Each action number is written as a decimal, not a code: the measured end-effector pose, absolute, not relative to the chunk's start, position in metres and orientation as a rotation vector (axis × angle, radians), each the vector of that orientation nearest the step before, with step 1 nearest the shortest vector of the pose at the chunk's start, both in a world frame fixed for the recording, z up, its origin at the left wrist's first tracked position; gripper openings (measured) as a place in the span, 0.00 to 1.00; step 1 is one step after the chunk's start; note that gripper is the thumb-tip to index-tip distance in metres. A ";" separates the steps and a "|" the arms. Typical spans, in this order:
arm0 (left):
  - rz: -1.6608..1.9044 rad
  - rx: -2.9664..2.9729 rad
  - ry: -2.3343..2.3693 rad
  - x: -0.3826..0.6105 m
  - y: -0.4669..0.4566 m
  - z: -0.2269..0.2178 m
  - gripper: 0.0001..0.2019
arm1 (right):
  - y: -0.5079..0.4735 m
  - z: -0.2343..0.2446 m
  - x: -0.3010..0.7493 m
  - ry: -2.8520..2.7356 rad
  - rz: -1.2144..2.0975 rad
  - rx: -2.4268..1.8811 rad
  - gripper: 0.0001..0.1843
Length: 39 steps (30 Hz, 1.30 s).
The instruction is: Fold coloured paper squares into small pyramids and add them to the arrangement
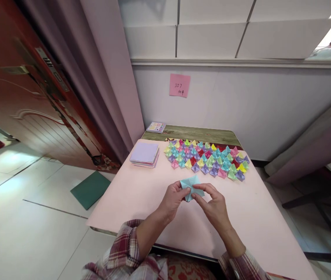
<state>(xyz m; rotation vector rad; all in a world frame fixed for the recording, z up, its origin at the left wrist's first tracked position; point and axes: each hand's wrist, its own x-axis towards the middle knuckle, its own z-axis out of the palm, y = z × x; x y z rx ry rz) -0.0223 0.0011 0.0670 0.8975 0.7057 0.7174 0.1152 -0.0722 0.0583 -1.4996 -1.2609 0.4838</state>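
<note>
A light blue sheet of origami paper (192, 182), partly folded and creased, is held above the pink-covered table between both hands. My left hand (173, 198) grips its left side, with the thumb lying on the paper's face. At the right side, my right hand (213, 202) pinches the paper between thumb and fingers. Beyond the hands, many small folded paper pieces (208, 160) in purple, blue, green, yellow, pink and red lie in close rows. To the left sits a stack of square paper (145, 153) with a lilac sheet on top.
A packet of paper (156, 127) lies at the table's far left corner. The pink tabletop (130, 194) meets a wall bearing a pink note (180, 85). On the floor to the left is a green mat (91, 189), near a red door (37, 97). A dark stool frame (323, 210) stands at right.
</note>
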 end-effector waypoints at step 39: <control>0.804 1.802 0.831 -0.042 0.004 0.097 0.07 | -0.082 0.067 0.120 -1.213 0.470 -1.536 0.12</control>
